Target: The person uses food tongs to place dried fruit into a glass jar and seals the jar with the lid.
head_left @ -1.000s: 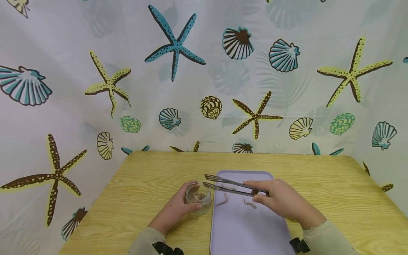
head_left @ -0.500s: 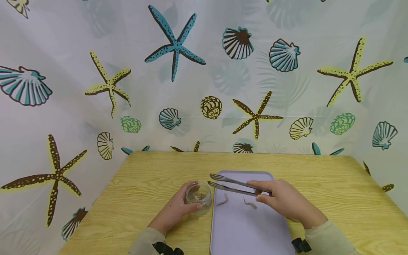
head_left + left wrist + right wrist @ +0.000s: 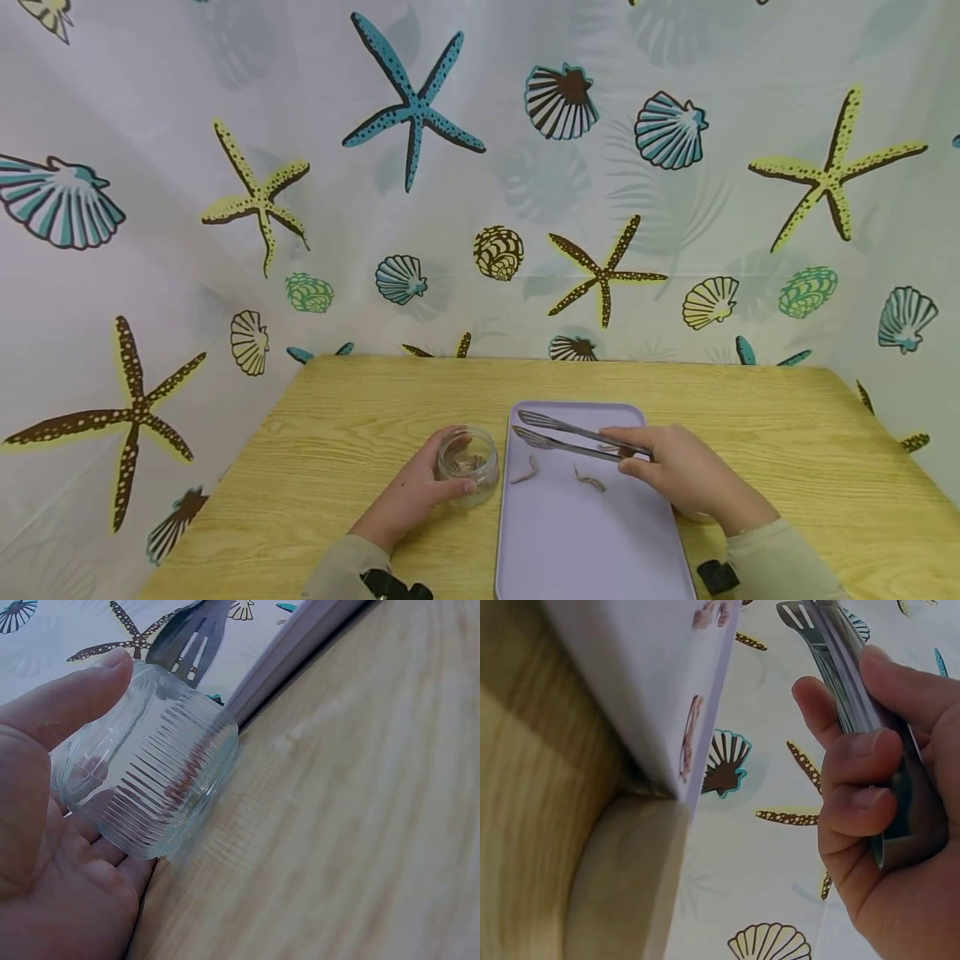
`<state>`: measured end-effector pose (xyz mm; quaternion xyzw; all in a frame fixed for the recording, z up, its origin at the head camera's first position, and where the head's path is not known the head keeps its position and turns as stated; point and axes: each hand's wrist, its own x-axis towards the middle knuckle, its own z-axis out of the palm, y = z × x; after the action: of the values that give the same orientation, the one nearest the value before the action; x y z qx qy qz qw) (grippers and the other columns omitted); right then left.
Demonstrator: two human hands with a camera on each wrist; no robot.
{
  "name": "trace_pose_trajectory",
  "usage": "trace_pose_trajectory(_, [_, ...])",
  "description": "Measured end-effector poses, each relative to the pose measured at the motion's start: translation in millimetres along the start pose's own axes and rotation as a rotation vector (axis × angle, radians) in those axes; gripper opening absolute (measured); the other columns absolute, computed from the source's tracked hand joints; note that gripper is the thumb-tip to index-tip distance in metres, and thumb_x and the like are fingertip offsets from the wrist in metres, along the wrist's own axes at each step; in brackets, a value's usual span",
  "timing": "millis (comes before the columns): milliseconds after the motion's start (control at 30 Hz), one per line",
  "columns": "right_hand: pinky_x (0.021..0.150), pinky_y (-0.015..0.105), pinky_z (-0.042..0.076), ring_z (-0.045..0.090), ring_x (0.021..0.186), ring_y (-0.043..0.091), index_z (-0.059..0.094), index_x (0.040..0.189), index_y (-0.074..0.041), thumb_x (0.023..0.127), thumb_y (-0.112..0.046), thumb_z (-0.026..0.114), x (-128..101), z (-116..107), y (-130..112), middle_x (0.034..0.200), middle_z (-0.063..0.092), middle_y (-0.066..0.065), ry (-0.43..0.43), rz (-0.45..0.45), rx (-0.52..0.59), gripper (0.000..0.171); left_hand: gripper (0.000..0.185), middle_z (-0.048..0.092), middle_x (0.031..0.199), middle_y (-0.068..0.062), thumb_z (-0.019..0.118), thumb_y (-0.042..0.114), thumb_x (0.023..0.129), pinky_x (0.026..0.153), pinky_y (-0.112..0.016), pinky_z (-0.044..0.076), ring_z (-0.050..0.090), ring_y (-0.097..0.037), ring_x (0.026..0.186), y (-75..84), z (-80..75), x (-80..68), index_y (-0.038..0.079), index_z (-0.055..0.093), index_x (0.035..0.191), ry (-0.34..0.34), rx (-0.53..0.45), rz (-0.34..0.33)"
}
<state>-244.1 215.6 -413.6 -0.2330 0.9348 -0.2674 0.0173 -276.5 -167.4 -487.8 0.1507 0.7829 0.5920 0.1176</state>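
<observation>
Viewing from the head camera, the tongs (image 3: 573, 437) lie long-axis toward 10 o'clock over the tray (image 3: 585, 542), tips apart and empty, pinched in the right hand (image 3: 678, 471). Only the left wrist view shows the ribbed jar (image 3: 150, 780) wall cupped by the left hand (image 3: 52, 825) on the surface (image 3: 360, 417).

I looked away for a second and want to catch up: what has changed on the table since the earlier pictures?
The right hand has drawn the metal tongs to the right, from above the glass jar to over the lilac tray; the tips remain apart and hold nothing. The left hand still grips the jar, and the small pieces lie on the tray as before.
</observation>
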Motion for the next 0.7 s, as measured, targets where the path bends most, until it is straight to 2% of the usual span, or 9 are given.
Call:
trace_pose_trajectory(333, [0.065, 0.031, 0.044, 0.053, 0.076, 0.011, 0.064, 0.140, -0.024, 0.097, -0.022, 0.069, -0.3, 5.4, 10.6, 0.099, 0.067, -0.012, -0.019, 0.068, 0.021, 0.043, 0.090, 0.044, 0.154, -0.006, 0.084, 0.033, 0.084, 0.119, -0.051, 0.020, 0.032, -0.026, 0.145, -1.1, -0.5, 0.8, 0.017, 0.034, 0.157, 0.002, 0.000, -0.009])
trace_pose_trajectory(567, [0.072, 0.034, 0.045, 0.055, 0.083, 0.014, 0.064, 0.139, -0.026, 0.097, -0.020, 0.070, 1.1, 10.0, 15.6, 0.105, 0.069, -0.011, -0.031, 0.132, 0.036, 0.043, 0.088, 0.046, 0.152, -0.005, 0.084, 0.034, 0.083, 0.119, -0.051, 0.020, 0.034, -0.025, 0.144, -0.1, -0.1, -0.4, 0.019, 0.035, 0.155, 0.012, 0.022, -0.017])
trace_pose_trajectory(700, [0.073, 0.035, 0.046, 0.055, 0.086, 0.015, 0.065, 0.138, -0.026, 0.097, -0.020, 0.070, 0.9, 10.4, 17.6, 0.109, 0.070, -0.008, -0.028, 0.126, 0.031, 0.042, 0.089, 0.045, 0.153, -0.005, 0.084, 0.034, 0.083, 0.119, -0.051, 0.020, 0.033, -0.025, 0.145, 0.8, -0.2, -0.4, 0.019, 0.035, 0.155, 0.013, 0.028, -0.013])
